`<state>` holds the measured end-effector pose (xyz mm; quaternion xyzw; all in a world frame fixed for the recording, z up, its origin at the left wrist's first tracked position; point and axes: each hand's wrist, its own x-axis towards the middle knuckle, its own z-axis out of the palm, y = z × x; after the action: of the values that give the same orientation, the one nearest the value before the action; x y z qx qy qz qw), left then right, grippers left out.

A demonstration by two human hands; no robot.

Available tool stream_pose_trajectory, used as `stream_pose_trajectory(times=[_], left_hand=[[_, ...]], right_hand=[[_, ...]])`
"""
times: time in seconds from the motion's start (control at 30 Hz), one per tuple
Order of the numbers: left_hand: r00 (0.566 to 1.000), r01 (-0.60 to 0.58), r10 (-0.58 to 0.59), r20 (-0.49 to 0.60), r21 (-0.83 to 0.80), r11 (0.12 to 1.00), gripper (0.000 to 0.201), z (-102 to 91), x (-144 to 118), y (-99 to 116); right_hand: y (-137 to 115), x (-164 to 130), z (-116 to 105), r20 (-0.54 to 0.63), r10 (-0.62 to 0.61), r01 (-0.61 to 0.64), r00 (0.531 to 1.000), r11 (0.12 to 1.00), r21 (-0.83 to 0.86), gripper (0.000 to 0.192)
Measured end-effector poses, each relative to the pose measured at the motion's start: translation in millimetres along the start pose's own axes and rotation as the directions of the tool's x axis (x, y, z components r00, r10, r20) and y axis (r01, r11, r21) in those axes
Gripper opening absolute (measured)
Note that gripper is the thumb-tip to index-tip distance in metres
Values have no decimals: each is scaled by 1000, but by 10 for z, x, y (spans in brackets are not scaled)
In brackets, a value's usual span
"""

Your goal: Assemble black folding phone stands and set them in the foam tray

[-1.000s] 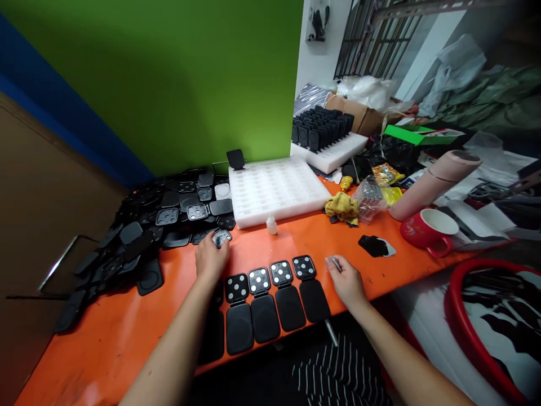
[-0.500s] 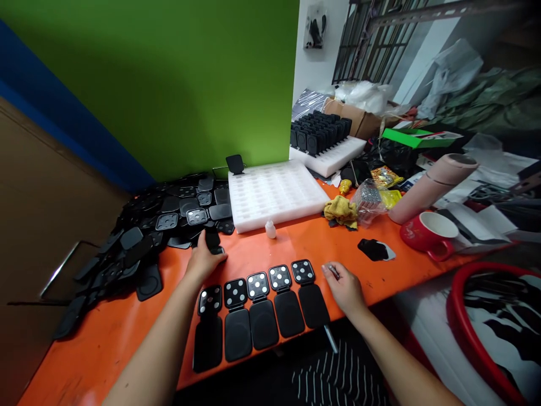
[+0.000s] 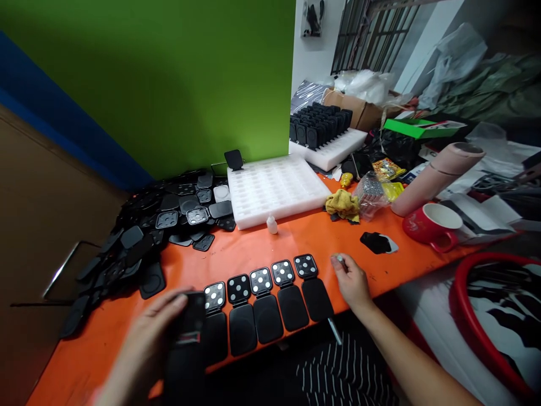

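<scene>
Left hand [image 3: 147, 338], blurred, fingers closed around a black hinged case [image 3: 188, 344] at 7 o'clock on the orange table [image 3: 262, 242], just beside the row of open cases [image 3: 264, 301]. Right hand [image 3: 353, 285] at 4 o'clock pinches a small metal piece [image 3: 338, 259].

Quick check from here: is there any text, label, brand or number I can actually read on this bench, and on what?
None reads clearly.
Red mug: pale marking on its side, too blurred.
Yellow snack packet: print too small.
Green flat box: red and white print on its end, illegible.
Black folding case in the left hand: a small red mark, blurred.
</scene>
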<state>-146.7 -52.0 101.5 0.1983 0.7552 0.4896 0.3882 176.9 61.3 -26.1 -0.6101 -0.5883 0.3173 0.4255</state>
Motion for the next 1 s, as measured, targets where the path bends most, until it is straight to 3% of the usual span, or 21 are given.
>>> stream_pose_trajectory(times=[0.03,0.17,0.27,0.33,0.37,0.43,0.5,0.57,0.67,0.73,0.8,0.9,1.0], left_hand=[[981,128,-120,153,-48,991,33,135,-135,-125],[870,354,-260,420,-165,921,33,507,-544,-622],[712,557,-323,624,-222,800,47,514,-721,-765],[604,679,-343,719,-239,694,51,479,-789,-739],[578,714,-353,736,-246,655,50,475,-806,-705],[614,709,-365,700,-284,645,43,508,-805,-634],[680,645,-363,637,-284,710,41,586,-768,-599],[756,500,-288,588,-234,834,47,671,-717,-621],[847,78,-29,530,-69,995,53,754,-661,-721],[836,-207,145,529,59,977,52,774,-649,-779],[774,-390,244,585,137,911,55,779,-644,-805],[721,-489,274,637,186,852,59,786,-624,-804],[740,-479,250,624,228,848,56,799,-586,-804]], right_hand=[[14,4,-4,-18,23,-23,1000,999,26,38],[-60,-29,-24,43,131,-135,990,986,97,45],[-357,-158,-38,198,148,-172,969,979,111,40],[-645,-284,-39,359,71,-120,931,986,117,34],[-794,-350,-35,434,5,-67,901,990,127,30],[-1053,-475,-14,571,-131,62,810,988,139,23],[-1224,-576,27,656,-192,159,730,981,110,19],[-1299,-644,84,686,-192,227,702,973,40,17],[-1295,-670,162,688,-197,313,699,949,-46,16],[-1268,-647,189,685,-200,350,700,933,-85,15],[-1247,-612,198,666,-187,358,722,925,-129,16],[-1238,-578,197,670,-194,378,717,915,-139,16],[-1241,-569,201,693,-225,414,685,903,-116,16]])
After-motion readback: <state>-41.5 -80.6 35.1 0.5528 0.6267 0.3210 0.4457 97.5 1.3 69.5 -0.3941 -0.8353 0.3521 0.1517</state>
